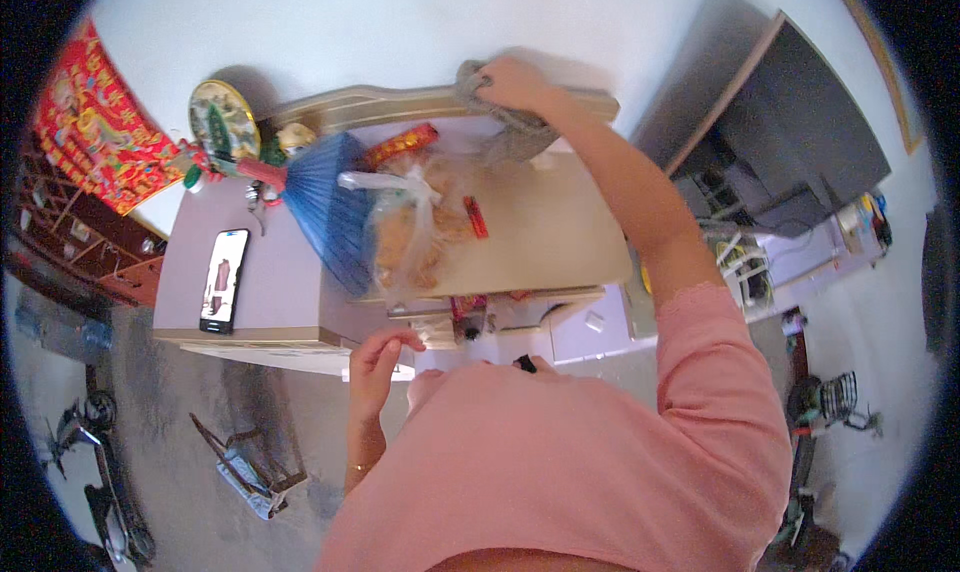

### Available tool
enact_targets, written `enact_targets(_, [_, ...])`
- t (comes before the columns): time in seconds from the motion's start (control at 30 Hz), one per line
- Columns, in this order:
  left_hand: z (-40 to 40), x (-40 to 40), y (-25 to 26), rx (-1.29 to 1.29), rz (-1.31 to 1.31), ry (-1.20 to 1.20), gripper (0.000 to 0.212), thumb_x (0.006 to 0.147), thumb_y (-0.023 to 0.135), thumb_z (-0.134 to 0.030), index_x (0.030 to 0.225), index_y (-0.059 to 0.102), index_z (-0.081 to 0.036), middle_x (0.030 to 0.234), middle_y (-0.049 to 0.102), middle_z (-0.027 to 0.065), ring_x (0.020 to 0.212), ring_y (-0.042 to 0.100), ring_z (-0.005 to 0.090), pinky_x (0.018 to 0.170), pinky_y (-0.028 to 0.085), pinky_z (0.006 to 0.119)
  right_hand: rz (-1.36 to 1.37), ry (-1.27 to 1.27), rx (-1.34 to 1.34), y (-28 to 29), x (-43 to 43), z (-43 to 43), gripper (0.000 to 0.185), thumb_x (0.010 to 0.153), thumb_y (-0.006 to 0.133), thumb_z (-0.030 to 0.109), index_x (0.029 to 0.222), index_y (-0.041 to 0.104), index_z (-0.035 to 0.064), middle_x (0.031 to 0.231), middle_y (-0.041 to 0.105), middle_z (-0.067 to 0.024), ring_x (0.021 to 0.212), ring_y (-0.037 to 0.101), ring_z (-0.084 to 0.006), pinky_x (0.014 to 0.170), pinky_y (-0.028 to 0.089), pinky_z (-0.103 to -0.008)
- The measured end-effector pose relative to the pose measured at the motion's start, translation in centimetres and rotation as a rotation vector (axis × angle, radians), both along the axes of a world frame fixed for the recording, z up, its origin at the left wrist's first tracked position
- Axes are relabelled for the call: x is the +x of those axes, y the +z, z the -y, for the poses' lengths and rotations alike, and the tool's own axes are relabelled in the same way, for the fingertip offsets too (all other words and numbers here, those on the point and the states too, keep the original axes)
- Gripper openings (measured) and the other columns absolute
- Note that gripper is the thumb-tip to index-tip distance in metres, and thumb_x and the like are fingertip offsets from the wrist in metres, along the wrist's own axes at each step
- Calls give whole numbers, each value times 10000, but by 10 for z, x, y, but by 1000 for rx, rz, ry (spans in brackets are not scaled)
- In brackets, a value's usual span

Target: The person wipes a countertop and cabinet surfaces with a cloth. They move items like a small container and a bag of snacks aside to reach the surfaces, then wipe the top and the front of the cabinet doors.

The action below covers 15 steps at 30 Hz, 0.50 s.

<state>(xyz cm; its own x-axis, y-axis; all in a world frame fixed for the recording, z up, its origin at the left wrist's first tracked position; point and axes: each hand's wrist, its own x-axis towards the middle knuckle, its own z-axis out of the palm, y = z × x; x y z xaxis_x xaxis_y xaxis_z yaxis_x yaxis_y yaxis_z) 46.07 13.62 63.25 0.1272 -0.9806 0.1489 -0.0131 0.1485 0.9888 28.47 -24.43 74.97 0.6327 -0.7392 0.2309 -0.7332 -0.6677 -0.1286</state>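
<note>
My right hand point(514, 84) grips a grey-green cloth point(471, 81) on the top edge of a wooden headboard-like back panel point(360, 103), against the white wall; part of the cloth hangs down in front of the panel. My left hand point(382, 351) is raised near my chest, fingers loosely curled, holding nothing that I can see. Between the hands is a beige surface point(555, 219) with a clear plastic bag of orange-brown contents point(409, 242), a small red packet point(475, 217) and a red box with gold writing point(403, 144). A blue pleated thing point(330, 212) stands at their left.
A phone point(223, 281) with a lit screen lies on the left cabinet top point(180, 272). Behind it stand a round decorative plate point(223, 120) and small ornaments. An open drawer point(510, 317) holds small items below the beige surface. A wooden chair point(251, 471) is on the floor at left.
</note>
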Motion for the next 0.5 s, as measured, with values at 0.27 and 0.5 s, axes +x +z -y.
enact_targets(0.27, [20, -34, 0, 32, -15, -352, 194, 868, 481, -116, 981, 583, 3, 851, 604, 70, 832, 556, 149, 764, 436, 276, -21, -361, -95, -6, -153, -1, 342, 698, 529, 316, 896, 632, 57, 866, 620, -171, 822, 592, -335, 750, 468, -431])
enact_targets(0.5, [21, -45, -2, 90, 72, -403, 218, 873, 479, -174, 991, 591, -29, 846, 608, 43, 843, 546, 134, 758, 426, 266, 204, -342, 103, -2, -155, -8, 420, 722, 578, 326, 949, 588, -28, 901, 608, -186, 810, 591, -280, 722, 469, -363])
